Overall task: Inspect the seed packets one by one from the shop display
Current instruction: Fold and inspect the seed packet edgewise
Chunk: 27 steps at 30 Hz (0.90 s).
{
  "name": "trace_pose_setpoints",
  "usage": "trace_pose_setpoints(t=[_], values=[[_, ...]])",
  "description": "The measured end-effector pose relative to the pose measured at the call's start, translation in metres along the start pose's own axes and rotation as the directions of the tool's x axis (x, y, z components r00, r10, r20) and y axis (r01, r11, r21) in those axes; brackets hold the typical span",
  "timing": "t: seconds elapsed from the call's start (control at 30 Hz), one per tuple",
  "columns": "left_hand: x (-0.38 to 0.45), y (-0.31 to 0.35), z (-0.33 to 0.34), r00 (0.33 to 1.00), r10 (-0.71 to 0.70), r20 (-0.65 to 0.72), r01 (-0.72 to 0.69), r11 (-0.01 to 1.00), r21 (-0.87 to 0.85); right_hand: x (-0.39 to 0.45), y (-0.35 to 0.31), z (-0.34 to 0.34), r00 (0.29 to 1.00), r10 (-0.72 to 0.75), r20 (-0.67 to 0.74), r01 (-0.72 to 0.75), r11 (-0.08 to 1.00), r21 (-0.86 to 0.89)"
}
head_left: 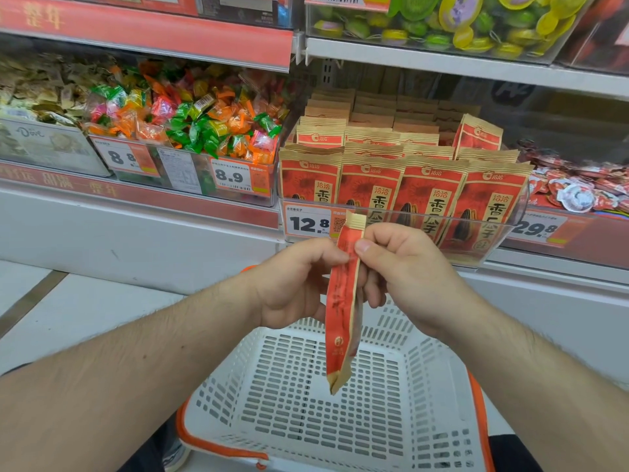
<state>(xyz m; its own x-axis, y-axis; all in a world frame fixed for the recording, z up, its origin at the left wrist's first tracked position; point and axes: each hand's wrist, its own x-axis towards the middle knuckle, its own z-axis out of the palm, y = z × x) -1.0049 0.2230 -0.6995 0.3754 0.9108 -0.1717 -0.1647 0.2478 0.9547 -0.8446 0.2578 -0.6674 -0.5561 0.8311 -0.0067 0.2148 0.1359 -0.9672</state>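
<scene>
A red and tan seed packet [341,311] hangs edge-on in front of me, above the basket. My left hand [292,284] pinches its upper part from the left, and my right hand [398,267] pinches it from the right, thumb on the packet's top section. Behind them, rows of matching seed packets [401,165] stand upright in a clear display bin [490,240] on the shelf.
A white slotted shopping basket [272,386] with orange trim sits below my hands. Bins of colourful wrapped sweets [190,117] fill the shelf at left, red-wrapped snacks [578,189] at right. Price tags [308,223] line the shelf edge. An upper shelf holds round green and yellow items [459,25].
</scene>
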Motion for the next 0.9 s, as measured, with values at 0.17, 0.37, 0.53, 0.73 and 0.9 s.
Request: trace_pose_setpoints(t=[0.17,0.37,0.53,0.73,0.9], values=[[0.001,-0.001,-0.002,0.997,-0.044,-0.065,0.045,0.999,0.007,-0.001,-0.001,0.000,1.000,-0.004,-0.015,0.003,0.999,-0.052],[-0.001,0.009,-0.001,0.928,-0.037,-0.372,0.007,0.997,-0.080,-0.005,-0.006,-0.008,0.976,0.173,0.134,-0.104,0.906,-0.411],[-0.001,0.013,-0.004,0.899,-0.029,-0.438,-0.029,0.992,-0.125,-0.010,-0.009,-0.006,0.910,0.310,0.274,-0.094,0.800,-0.593],[0.000,0.010,-0.007,0.898,-0.059,-0.435,-0.009,0.988,-0.154,-0.007,-0.006,-0.007,0.888,0.317,0.335,-0.077,0.819,-0.569],[0.000,0.010,-0.007,0.903,-0.098,-0.418,0.025,0.984,-0.177,-0.007,-0.004,-0.012,0.879,0.296,0.375,-0.074,0.859,-0.506]])
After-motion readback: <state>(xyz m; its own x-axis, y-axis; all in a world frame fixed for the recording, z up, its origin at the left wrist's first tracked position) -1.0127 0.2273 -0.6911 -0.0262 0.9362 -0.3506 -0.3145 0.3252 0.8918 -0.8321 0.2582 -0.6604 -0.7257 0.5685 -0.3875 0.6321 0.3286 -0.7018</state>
